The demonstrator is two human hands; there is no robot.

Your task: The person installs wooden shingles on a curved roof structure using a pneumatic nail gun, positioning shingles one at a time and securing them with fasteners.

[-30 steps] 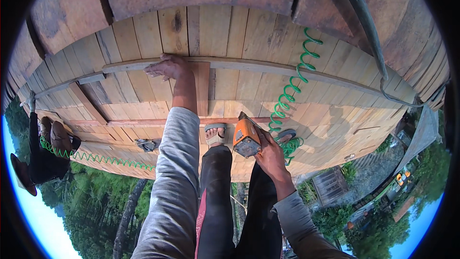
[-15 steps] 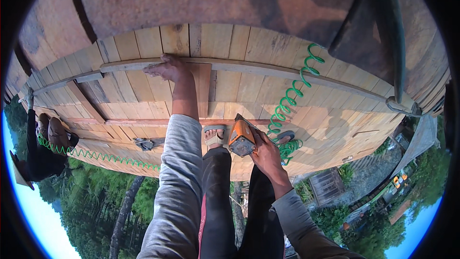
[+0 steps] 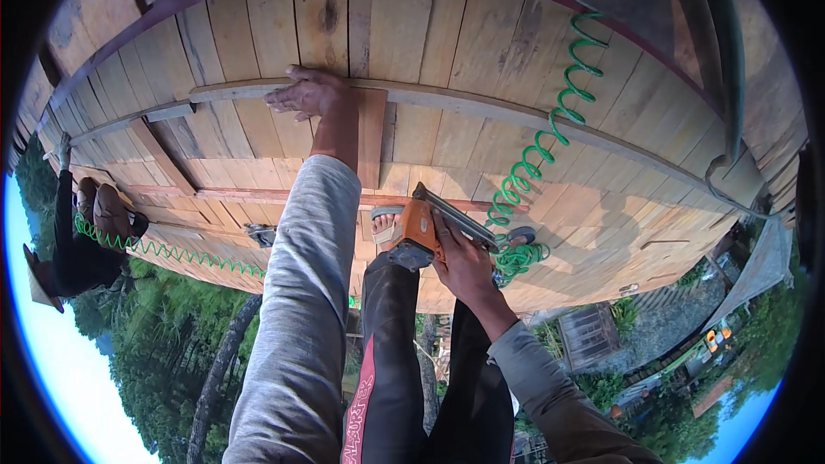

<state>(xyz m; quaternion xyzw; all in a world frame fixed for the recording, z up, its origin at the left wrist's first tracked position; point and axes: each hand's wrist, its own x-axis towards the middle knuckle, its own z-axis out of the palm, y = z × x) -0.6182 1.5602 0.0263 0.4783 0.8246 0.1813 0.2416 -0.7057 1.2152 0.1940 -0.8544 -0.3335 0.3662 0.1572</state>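
My left hand [image 3: 305, 94] lies on a long thin wooden batten [image 3: 464, 103] that runs across the shingled wooden roof [image 3: 400, 21]; its fingers are stretched out and grip nothing. Just right of my wrist, a reddish-brown board [image 3: 371, 142] sits crosswise against the batten. Lower down, in front of my legs, my right hand [image 3: 464, 262] is wrapped round the handle of an orange and black nail gun [image 3: 416, 236]. The gun is tilted, with its long dark magazine showing, and is held apart from the batten. Part of the grip is hidden by my fingers.
A green coiled air hose [image 3: 563, 112] runs up the roof at right and bunches beside my sandalled foot [image 3: 521, 236]. Another nail gun [image 3: 260, 235] lies at left. Farther left, a person in a hat [image 3: 64, 266] crouches by the batten. Trees [image 3: 163, 361] stand below the roof edge.
The nail gun has turned in my right hand, so its magazine now shows, and it has shifted slightly left. My left hand stays on the batten. The view has tilted, showing more roof above.
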